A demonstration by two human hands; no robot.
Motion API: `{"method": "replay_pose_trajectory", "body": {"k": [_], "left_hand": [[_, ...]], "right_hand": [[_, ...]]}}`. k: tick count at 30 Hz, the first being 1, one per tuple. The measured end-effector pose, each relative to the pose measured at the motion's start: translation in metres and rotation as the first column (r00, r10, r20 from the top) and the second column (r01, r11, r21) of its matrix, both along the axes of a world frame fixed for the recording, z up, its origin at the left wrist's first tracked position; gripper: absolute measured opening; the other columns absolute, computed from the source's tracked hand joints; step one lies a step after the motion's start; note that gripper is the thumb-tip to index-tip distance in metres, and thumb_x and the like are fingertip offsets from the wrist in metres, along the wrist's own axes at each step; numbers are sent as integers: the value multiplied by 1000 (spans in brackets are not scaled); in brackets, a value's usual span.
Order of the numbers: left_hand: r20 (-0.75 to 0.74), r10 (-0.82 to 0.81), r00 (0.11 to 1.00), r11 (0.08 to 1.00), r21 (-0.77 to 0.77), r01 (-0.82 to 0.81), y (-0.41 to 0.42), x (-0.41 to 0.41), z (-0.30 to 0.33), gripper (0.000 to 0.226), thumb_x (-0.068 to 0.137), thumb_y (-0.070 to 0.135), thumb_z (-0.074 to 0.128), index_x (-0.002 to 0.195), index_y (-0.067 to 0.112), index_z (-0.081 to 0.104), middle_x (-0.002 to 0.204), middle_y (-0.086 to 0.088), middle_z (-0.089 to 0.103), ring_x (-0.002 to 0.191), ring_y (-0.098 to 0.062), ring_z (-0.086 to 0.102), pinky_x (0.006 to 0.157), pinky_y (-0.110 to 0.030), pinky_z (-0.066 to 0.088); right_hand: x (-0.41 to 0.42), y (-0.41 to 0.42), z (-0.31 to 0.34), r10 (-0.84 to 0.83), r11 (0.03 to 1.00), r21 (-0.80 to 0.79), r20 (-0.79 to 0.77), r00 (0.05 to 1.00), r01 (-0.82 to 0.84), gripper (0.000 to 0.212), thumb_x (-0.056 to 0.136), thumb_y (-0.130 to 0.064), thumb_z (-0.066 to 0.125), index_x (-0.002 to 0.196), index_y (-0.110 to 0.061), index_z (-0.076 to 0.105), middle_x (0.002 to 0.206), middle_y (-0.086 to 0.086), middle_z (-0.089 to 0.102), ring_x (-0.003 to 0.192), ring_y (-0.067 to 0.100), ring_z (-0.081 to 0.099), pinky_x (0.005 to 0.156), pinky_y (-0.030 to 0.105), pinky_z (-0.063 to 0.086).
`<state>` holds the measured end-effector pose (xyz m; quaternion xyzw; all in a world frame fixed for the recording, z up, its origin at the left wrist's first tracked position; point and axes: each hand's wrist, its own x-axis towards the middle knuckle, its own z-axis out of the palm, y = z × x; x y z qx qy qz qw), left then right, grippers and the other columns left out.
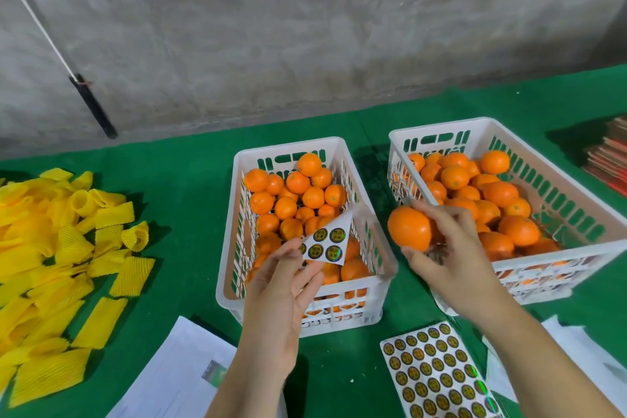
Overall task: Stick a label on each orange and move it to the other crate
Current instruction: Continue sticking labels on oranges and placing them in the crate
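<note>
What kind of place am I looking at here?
Probably a fruit packing area: two white crates of oranges, label sheets and yellow foam fruit nets on a green-covered table.

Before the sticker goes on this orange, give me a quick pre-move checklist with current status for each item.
1. Orange held securely by the right hand: ok, fingers wrap round it between the two crates.
2. Small sticker strip in the left hand: ok, pinched, at least four stickers on it.
3. A sticker already peeled onto a fingertip: cannot tell.
4. Orange's facing skin bare of a label: ok on the visible side; the rest is hidden.
5. Room in the left crate: ok, oranges lie below its rim.
6. Spare sticker sheet within reach: ok, lying on the green cloth.
</note>
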<state>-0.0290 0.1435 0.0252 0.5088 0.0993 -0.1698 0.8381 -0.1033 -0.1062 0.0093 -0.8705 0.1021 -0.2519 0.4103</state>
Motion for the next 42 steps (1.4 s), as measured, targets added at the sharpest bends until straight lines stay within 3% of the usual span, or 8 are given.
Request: {"method": "replay_pose_trajectory", "body": {"k": [9, 15, 19, 24, 28, 32, 37, 42], "left_hand": [[10, -72, 997, 996, 48, 71, -13, 3, -14, 20, 104, 14, 62, 119, 19, 74, 115, -4, 80, 106, -27, 78, 85, -35, 63], [156, -107, 982, 981, 179, 79, -16, 2, -27, 24, 106, 15, 60, 123, 27, 72, 111, 4, 80, 108, -17, 77, 90, -29, 62], [295, -258, 920, 899, 421, 118, -9, 5, -41, 31, 106, 16, 62, 120, 41, 72, 114, 12, 77, 109, -4, 72, 89, -24, 58], [300, -370, 879, 777, 619, 115, 4, 23, -66, 53, 105, 22, 63, 148, 41, 39, 118, 24, 73, 116, 5, 65, 97, -17, 47], [290, -571, 768, 409, 912, -40, 23, 69, -75, 41, 105, 31, 58, 145, 39, 51, 126, 17, 70, 114, -2, 66, 96, -19, 51], [-203, -671, 713, -35, 969, 243, 28, 125, -85, 63, 101, 43, 58, 159, 26, 39, 144, -5, 59, 103, -24, 70, 81, -37, 59], [-625, -512, 589, -557, 764, 326, 9, 156, -117, 74, 106, 16, 50, 168, 20, 9, 170, -26, 18, 155, -47, 25, 121, -53, 36], [-619, -477, 624, -687, 705, 175, 1, 148, -112, 89, 99, 5, 61, 167, 17, 7, 173, -23, -1, 158, -48, 11, 116, -50, 41]], "right_hand": [[-3, -66, -2, -492, 863, -367, -463, 737, 346, 26, 97, -44, 65, 111, -25, 76, 121, 18, 61, 120, 44, 49, 96, 47, 42], [12, 36, 16, 231, 884, 466, -373, 899, -34, 63, 82, -92, 35, 94, -48, 79, 96, -19, 78, 94, -5, 71, 84, 22, 44], [39, 63, -3, 339, 754, 640, -188, 922, -147, 41, 96, -49, 65, 98, -10, 74, 90, 17, 73, 86, 23, 69, 87, 37, 57], [79, 63, -28, 31, 827, 561, -119, 992, 42, 22, 105, -13, 58, 90, -21, 72, 82, -3, 77, 74, 12, 71, 62, 25, 57], [90, 61, -56, -73, 982, 164, -145, 987, 96, 16, 107, -23, 53, 91, -23, 57, 69, -1, 62, 59, 17, 57, 57, 46, 47], [91, 72, -73, -121, 982, -163, -127, 984, 100, 6, 107, -30, 47, 103, -29, 51, 69, -6, 60, 53, 21, 57, 45, 41, 47], [99, 70, -76, -167, 973, -190, -192, 967, 130, 10, 109, -31, 43, 108, -26, 52, 67, -2, 62, 54, 25, 60, 46, 46, 51], [98, 70, -74, -157, 980, -152, -189, 969, 130, 9, 110, -32, 43, 105, -28, 49, 68, 1, 65, 54, 27, 61, 47, 47, 52]]}}
